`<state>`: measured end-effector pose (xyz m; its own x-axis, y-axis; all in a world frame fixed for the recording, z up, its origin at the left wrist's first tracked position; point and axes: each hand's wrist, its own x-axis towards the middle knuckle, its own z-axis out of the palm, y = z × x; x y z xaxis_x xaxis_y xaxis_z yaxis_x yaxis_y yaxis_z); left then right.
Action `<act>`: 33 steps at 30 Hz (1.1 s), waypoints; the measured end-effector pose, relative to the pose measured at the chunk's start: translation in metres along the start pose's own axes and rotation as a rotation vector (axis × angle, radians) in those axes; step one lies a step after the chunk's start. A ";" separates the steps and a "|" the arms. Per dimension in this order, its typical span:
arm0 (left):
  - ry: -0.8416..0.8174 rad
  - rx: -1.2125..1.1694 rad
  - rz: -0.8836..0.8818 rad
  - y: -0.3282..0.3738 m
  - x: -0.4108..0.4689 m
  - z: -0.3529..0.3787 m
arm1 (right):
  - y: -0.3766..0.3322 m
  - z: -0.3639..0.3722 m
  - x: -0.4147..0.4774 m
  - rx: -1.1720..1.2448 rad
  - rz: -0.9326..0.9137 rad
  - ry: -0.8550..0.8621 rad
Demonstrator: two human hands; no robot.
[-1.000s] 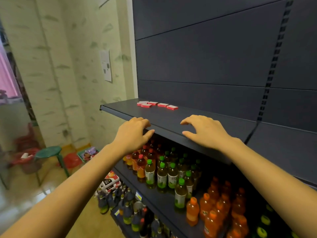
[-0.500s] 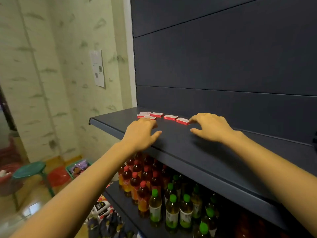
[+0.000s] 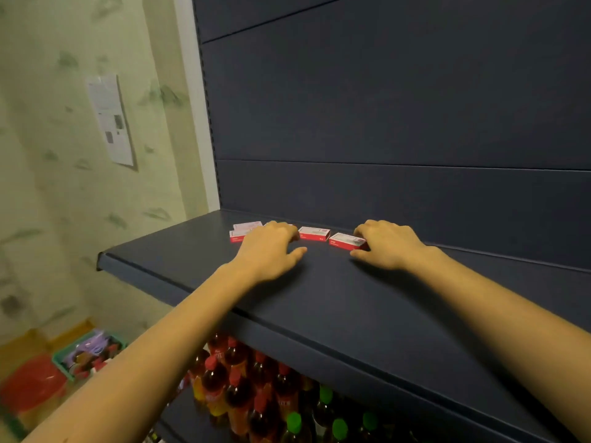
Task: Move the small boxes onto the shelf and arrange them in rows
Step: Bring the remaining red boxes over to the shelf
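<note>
Up on the dark shelf [image 3: 335,302], the small boxes [image 3: 314,233] lie in a loose row near the back panel. Left hand [image 3: 270,251] rests palm-down over two of them, fingers spread loosely; right hand [image 3: 388,246] has thumb and fingers closed around the rightmost box [image 3: 345,240].

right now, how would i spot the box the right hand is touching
Look at the dark shelf, near its back panel, where small red-and-white boxes lie in a line. It is the rightmost box, beside the right hand, the only one turned slightly askew and set apart from the middle box.
</note>
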<state>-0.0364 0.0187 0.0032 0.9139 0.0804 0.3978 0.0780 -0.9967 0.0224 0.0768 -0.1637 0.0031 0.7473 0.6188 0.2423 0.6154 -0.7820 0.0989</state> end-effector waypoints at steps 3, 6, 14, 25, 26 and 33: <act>-0.010 -0.020 0.071 -0.021 0.029 0.007 | -0.006 0.010 0.023 -0.049 0.095 -0.100; -0.036 -0.021 0.138 -0.040 0.057 0.015 | -0.011 0.017 0.040 -0.053 0.177 -0.191; -0.249 -0.138 0.297 -0.065 0.122 0.042 | -0.010 0.004 0.028 -0.059 0.277 -0.104; -0.459 -0.079 0.512 -0.038 0.170 0.066 | 0.001 -0.012 -0.047 -0.101 0.436 -0.050; -0.435 -0.088 0.544 -0.031 0.170 0.065 | 0.004 -0.013 -0.055 -0.097 0.460 -0.044; -0.247 -0.288 0.829 0.059 0.149 0.041 | 0.026 -0.041 -0.132 -0.130 0.662 -0.009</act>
<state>0.1209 -0.0279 0.0261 0.6944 -0.6964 0.1813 -0.7145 -0.6972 0.0586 -0.0159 -0.2688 0.0131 0.9589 0.0064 0.2838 -0.0076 -0.9988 0.0482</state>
